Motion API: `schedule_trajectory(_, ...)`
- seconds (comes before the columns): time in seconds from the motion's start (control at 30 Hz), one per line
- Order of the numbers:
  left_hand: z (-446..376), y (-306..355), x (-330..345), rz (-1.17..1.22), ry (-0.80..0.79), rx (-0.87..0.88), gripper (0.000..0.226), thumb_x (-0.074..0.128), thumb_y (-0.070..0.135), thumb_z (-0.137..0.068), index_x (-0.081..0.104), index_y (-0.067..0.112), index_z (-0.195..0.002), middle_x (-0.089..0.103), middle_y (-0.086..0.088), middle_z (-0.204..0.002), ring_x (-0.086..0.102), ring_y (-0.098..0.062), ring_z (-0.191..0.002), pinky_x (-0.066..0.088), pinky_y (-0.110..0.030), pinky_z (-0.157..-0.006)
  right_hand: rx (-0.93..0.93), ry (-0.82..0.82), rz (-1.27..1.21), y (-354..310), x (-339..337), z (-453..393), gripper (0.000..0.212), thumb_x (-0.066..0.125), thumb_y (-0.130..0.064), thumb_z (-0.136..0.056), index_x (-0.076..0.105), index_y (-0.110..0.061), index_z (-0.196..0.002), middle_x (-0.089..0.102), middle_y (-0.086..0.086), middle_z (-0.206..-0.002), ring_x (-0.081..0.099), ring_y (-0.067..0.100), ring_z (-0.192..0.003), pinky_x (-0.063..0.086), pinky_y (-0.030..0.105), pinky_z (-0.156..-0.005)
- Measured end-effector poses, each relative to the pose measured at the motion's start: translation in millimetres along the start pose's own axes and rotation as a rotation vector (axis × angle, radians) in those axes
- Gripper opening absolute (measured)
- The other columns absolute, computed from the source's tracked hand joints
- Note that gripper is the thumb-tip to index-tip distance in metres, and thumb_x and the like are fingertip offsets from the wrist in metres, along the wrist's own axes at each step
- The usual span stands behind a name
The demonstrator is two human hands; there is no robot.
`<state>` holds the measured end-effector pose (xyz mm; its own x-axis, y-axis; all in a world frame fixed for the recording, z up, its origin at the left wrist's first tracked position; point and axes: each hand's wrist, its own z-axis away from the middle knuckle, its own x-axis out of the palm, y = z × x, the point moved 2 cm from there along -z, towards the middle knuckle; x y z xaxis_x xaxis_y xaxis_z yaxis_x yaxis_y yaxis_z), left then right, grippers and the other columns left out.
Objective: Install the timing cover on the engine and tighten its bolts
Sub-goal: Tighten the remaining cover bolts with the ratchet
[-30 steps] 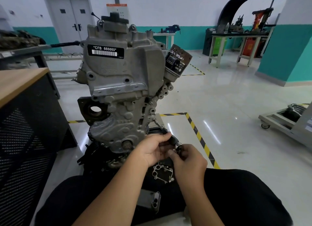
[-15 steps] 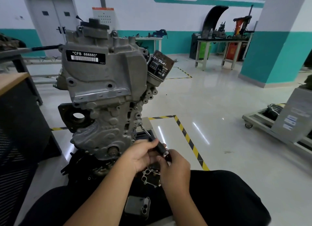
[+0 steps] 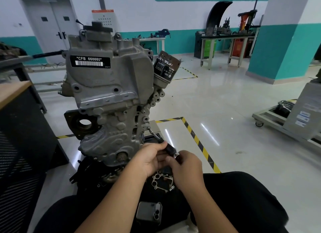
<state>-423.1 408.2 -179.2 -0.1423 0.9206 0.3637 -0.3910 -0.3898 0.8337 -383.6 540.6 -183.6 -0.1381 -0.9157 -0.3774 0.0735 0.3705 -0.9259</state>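
The grey engine (image 3: 107, 86) stands upright in front of me with the ribbed timing cover (image 3: 106, 137) seated on its lower front. A black-handled driver (image 3: 167, 148) slants up to a bolt (image 3: 148, 128) on the cover's right edge. My left hand (image 3: 151, 157) grips the front of the driver's handle. My right hand (image 3: 186, 169) holds its rear end, by the silver collar. The crank stub (image 3: 121, 156) shows at the cover's bottom.
A black oil filter (image 3: 165, 67) juts from the engine's right side. A metal gasket (image 3: 161, 180) and a small bolt lie below my hands; a phone (image 3: 149, 212) lies on my lap. A black cabinet (image 3: 20, 145) stands left, a wheeled stand (image 3: 284, 125) right.
The view has shifted a little, so the engine and hands sit slightly differently in frame. Both hands stay on the driver at the same bolt.
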Motion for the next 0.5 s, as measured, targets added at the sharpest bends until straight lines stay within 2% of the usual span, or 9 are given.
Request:
schedule_trajectory(0.07,1.5,-2.8,1.0,0.041,0.033,0.004,0.014,0.064,0.011,-0.097,0.068,-0.003,-0.093,0.076,-0.022,-0.09,0.075,-0.031,-0.068,0.06,-0.037,-0.053,-0.127,0.112,0.223,-3.1,-2.0,0.8,0.009,0.073,-0.021,-0.09,0.072,-0.025,-0.098,0.067,-0.007,-0.084,0.061,0.014,-0.079,0.051,0.029,-0.064)
schedule_trajectory(0.1,2.6,-4.1,1.6,0.062,0.046,0.013,0.014,0.064,0.01,-0.097,0.068,-0.002,-0.093,0.077,-0.022,-0.09,0.076,-0.032,-0.071,0.061,-0.039,-0.056,-0.14,0.148,0.281,-5.0,-0.1,2.3,0.021,0.072,-0.018,-0.089,0.073,-0.027,-0.108,0.069,-0.007,-0.095,0.06,0.017,-0.091,0.052,0.031,-0.071)
schedule_trajectory(0.17,4.3,-5.7,1.5,0.091,0.067,0.032,0.012,0.062,0.009,-0.098,0.066,-0.002,-0.094,0.076,-0.024,-0.091,0.076,-0.033,-0.073,0.062,-0.042,-0.059,-0.092,0.197,0.263,-4.7,0.5,7.4,0.035,0.074,-0.015,-0.084,0.074,-0.032,-0.115,0.065,-0.009,-0.116,0.055,0.02,-0.11,0.051,0.034,-0.082)
schedule_trajectory(0.2,4.9,-6.0,1.6,0.102,0.073,0.041,0.012,0.061,0.008,-0.099,0.064,-0.002,-0.094,0.076,-0.025,-0.091,0.076,-0.033,-0.073,0.062,-0.042,-0.059,-0.091,0.224,0.196,-5.2,1.0,10.5,0.036,0.077,-0.016,-0.08,0.074,-0.032,-0.113,0.062,-0.009,-0.119,0.054,0.02,-0.111,0.052,0.036,-0.083)
schedule_trajectory(0.23,5.7,-6.3,1.3,0.11,0.074,0.049,0.011,0.06,0.007,-0.099,0.063,-0.002,-0.093,0.075,-0.025,-0.09,0.076,-0.033,-0.071,0.062,-0.041,-0.058,-0.07,0.266,0.151,-3.7,1.9,15.7,0.036,0.081,-0.018,-0.076,0.071,-0.031,-0.109,0.059,-0.008,-0.116,0.056,0.018,-0.106,0.053,0.034,-0.077)
schedule_trajectory(0.3,6.1,-7.8,1.2,0.136,0.061,0.063,0.012,0.058,0.006,-0.1,0.062,-0.001,-0.092,0.075,-0.026,-0.089,0.075,-0.033,-0.07,0.062,-0.04,-0.057,0.163,0.259,-0.149,11.8,7.1,21.1,0.035,0.085,-0.023,-0.071,0.065,-0.024,-0.099,0.06,-0.004,-0.1,0.062,0.014,-0.084,0.049,0.027,-0.061)
schedule_trajectory(0.4,6.0,-13.8,0.2,0.195,0.013,0.087,0.015,0.053,0.006,-0.103,0.065,0.0,-0.096,0.074,-0.026,-0.09,0.075,-0.033,-0.074,0.063,-0.042,-0.063,0.628,-0.115,-0.848,18.1,23.7,33.1,0.032,0.082,-0.025,-0.079,0.068,-0.008,-0.104,0.065,0.01,-0.084,0.063,0.022,-0.064,0.055,0.033,-0.057)
schedule_trajectory(0.43,6.3,-15.9,-1.2,0.212,0.002,0.093,0.017,0.052,0.006,-0.103,0.066,0.0,-0.097,0.074,-0.026,-0.091,0.074,-0.033,-0.075,0.063,-0.043,-0.065,0.635,-0.187,-0.951,17.9,26.9,33.9,0.032,0.078,-0.023,-0.083,0.068,-0.004,-0.107,0.065,0.013,-0.083,0.062,0.023,-0.061,0.055,0.034,-0.056)
schedule_trajectory(0.5,6.0,-18.8,-4.7,0.245,-0.01,0.102,0.019,0.05,0.006,-0.104,0.066,-0.001,-0.097,0.073,-0.025,-0.09,0.074,-0.033,-0.075,0.062,-0.04,-0.061,0.501,-0.119,-0.929,16.5,29.7,28.1,0.03,0.075,-0.019,-0.087,0.067,0.001,-0.109,0.066,0.014,-0.076,0.06,0.021,-0.058,0.053,0.034,-0.054)
